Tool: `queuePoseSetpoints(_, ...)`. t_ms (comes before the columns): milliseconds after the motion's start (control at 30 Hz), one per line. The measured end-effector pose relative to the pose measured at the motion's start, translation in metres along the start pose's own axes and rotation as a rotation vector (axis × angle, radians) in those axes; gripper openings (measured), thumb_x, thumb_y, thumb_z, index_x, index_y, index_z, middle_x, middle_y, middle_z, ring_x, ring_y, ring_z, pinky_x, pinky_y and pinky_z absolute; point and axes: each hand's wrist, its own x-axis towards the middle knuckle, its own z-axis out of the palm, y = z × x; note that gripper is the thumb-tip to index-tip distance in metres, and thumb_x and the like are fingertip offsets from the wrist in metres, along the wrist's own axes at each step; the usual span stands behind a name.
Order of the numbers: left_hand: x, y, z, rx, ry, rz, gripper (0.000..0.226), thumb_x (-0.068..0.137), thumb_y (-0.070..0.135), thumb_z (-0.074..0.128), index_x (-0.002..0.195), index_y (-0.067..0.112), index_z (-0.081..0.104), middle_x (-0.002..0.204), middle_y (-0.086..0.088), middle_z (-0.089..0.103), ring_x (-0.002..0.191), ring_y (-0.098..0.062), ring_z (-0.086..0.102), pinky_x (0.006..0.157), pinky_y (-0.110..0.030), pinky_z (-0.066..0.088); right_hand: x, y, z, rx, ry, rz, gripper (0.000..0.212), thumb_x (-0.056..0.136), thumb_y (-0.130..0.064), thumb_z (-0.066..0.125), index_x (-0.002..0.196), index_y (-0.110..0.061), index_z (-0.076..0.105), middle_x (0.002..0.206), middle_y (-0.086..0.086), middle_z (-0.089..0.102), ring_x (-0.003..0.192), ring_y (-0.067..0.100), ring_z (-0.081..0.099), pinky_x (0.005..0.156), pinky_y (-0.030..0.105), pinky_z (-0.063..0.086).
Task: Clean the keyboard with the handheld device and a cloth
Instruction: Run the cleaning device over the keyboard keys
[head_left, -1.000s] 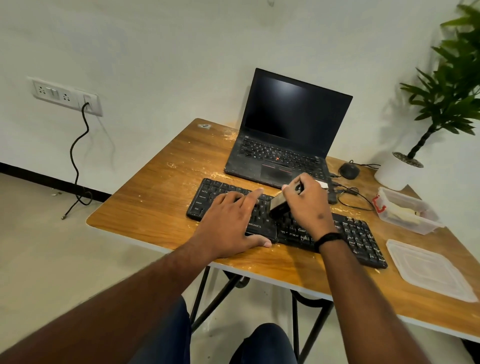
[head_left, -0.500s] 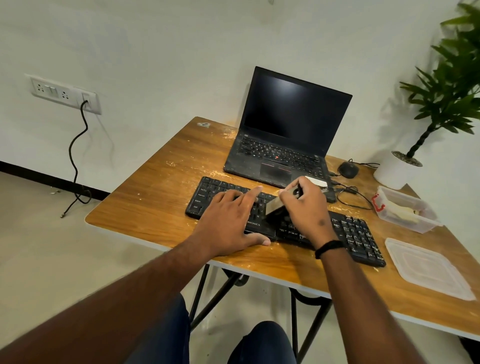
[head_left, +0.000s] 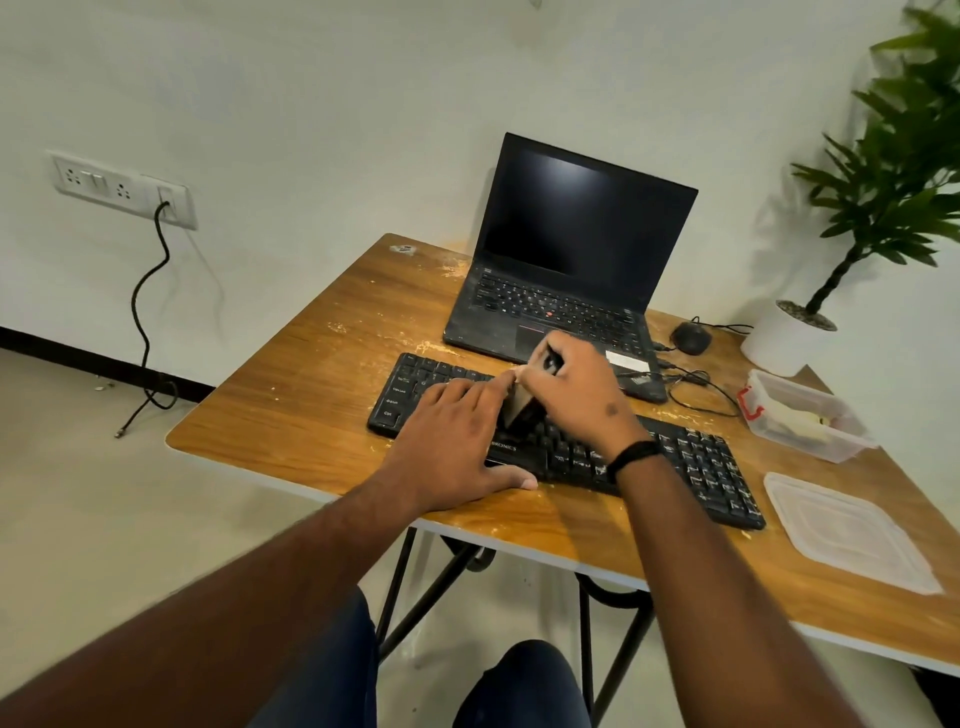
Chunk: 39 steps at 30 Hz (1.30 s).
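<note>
A black keyboard (head_left: 691, 465) lies across the front of the wooden table (head_left: 311, 410), with pale crumbs scattered around it. My left hand (head_left: 452, 441) rests flat on its left half, fingers straight and thumb at the front edge. My right hand (head_left: 576, 389) grips a small handheld device (head_left: 522, 413), beige and black, whose lower end meets the keys near the keyboard's middle. Most of the device is hidden by my fingers. No cloth is visible.
An open black laptop (head_left: 566, 291) stands behind the keyboard. A mouse (head_left: 690, 336) and its cables lie to its right. A clear container (head_left: 805, 415) and its lid (head_left: 847, 530) sit at the right, and a potted plant (head_left: 800, 332) stands at the far right.
My right hand has slid the device leftward along the keys, closer to my left hand's fingertips. My left hand has stayed in place on the keyboard.
</note>
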Motion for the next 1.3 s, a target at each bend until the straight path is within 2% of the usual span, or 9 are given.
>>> queuePoseSetpoints(233,0.000,0.000,0.000,0.022,-0.013,0.011,0.120,0.075,0.094,0.042,0.161,0.019,0.005,0.151,-0.001,0.043,0.138,-0.019,0.038,0.121,-0.041,0.026,-0.001,0.017,-0.017,-0.326,0.166,0.156,0.012,0.096,-0.033,0.048,0.092,-0.021,0.048,0.078,0.000,0.058,0.067,0.016,0.054,0.059,0.031,0.048)
queuePoseSetpoints(400,0.000,0.001,-0.001,0.015,-0.015,0.003,0.119,0.075,0.093,0.044,0.160,0.018,0.009,0.151,-0.002,0.043,0.138,-0.019,0.037,0.121,-0.040,0.025,-0.009,-0.005,-0.004,-0.204,0.024,-0.078,0.013,0.093,-0.035,0.055,0.091,-0.023,0.050,0.077,-0.004,0.060,0.070,0.017,0.061,0.057,0.037,0.054)
queuePoseSetpoints(567,-0.001,-0.001,-0.001,0.001,-0.022,0.008,0.120,0.074,0.093,0.044,0.161,0.020,0.004,0.151,-0.001,0.042,0.138,-0.019,0.037,0.121,-0.040,0.025,-0.009,0.023,-0.035,0.027,-0.169,0.049,0.013,0.093,-0.027,0.061,0.093,-0.016,0.054,0.091,0.001,0.061,0.085,0.021,0.063,0.065,0.033,0.057)
queuePoseSetpoints(733,0.000,0.000,0.000,0.011,-0.016,0.004,0.120,0.074,0.093,0.044,0.161,0.020,0.004,0.149,0.000,0.043,0.136,-0.018,0.038,0.120,-0.040,0.025,-0.017,0.030,-0.036,-0.316,0.063,0.043,0.012,0.096,-0.033,0.054,0.095,-0.022,0.048,0.081,-0.002,0.059,0.075,0.019,0.060,0.057,0.027,0.047)
queuePoseSetpoints(867,0.000,-0.001,0.001,0.019,-0.013,0.011,0.119,0.075,0.093,0.043,0.161,0.020,0.005,0.150,-0.001,0.043,0.137,-0.019,0.038,0.120,-0.040,0.025,-0.027,0.014,-0.017,-0.234,0.040,-0.111,0.013,0.096,-0.036,0.055,0.094,-0.026,0.047,0.081,-0.006,0.059,0.073,0.014,0.059,0.057,0.032,0.054)
queuePoseSetpoints(1000,-0.001,-0.001,0.000,0.017,-0.023,0.007,0.119,0.075,0.092,0.044,0.161,0.021,0.004,0.150,0.000,0.043,0.138,-0.019,0.037,0.120,-0.040,0.025,-0.026,0.028,-0.030,-0.013,0.000,-0.022,0.011,0.095,-0.030,0.059,0.095,-0.021,0.053,0.086,-0.006,0.059,0.078,0.011,0.060,0.059,0.028,0.054)
queuePoseSetpoints(1100,0.000,0.000,-0.001,0.017,-0.030,0.005,0.118,0.075,0.092,0.044,0.161,0.020,0.005,0.151,0.000,0.042,0.138,-0.019,0.037,0.121,-0.040,0.024,-0.024,0.047,-0.037,-0.197,0.108,0.089,0.013,0.095,-0.033,0.056,0.094,-0.022,0.049,0.081,-0.004,0.058,0.077,0.020,0.061,0.059,0.035,0.054)
queuePoseSetpoints(1167,0.000,0.000,0.000,0.020,-0.030,0.002,0.118,0.075,0.092,0.044,0.161,0.021,0.007,0.151,0.000,0.042,0.138,-0.019,0.037,0.121,-0.040,0.024,-0.025,0.044,-0.032,-0.272,0.180,0.106,0.014,0.096,-0.034,0.055,0.095,-0.023,0.047,0.076,-0.004,0.056,0.069,0.017,0.057,0.052,0.027,0.042)
queuePoseSetpoints(1300,0.000,0.001,0.000,0.024,-0.037,0.004,0.116,0.076,0.093,0.042,0.161,0.021,0.009,0.152,-0.001,0.042,0.139,-0.019,0.037,0.120,-0.040,0.025,-0.030,0.020,-0.009,-0.158,0.190,0.018,0.013,0.095,-0.034,0.055,0.091,-0.024,0.047,0.075,-0.005,0.058,0.066,0.013,0.058,0.052,0.028,0.047)
